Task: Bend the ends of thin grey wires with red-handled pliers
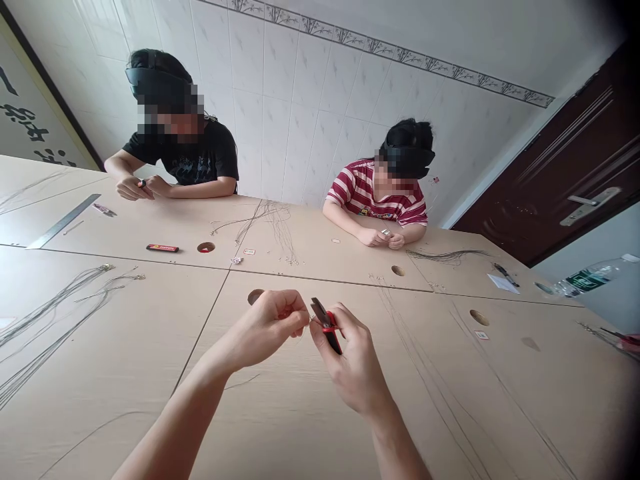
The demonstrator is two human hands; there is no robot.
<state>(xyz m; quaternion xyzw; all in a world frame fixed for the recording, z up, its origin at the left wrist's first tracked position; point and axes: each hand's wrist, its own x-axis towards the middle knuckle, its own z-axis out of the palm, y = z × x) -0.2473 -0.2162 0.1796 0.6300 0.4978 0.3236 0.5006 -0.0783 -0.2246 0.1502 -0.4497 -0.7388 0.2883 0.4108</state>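
My right hand (353,357) is closed around small pliers (330,333) with red and black handles, their dark jaws pointing up and left. My left hand (273,327) is closed in a pinch just left of the pliers. A thin cord (311,319) shows faintly at its fingertips; its end and any small fitting on it are too fine to make out. The two hands nearly meet above the light wooden table (290,427). Below my left wrist, a loose thin strand (245,383) lies on the tabletop.
Bundles of grey cords (55,313) lie at left, with more cords (425,353) at right. A steel ruler (65,221), a red-black box cutter (163,248) and a plastic bottle (597,277) rest farther out. Two people (180,153) (380,193) sit opposite. Round holes (479,317) pierce the table.
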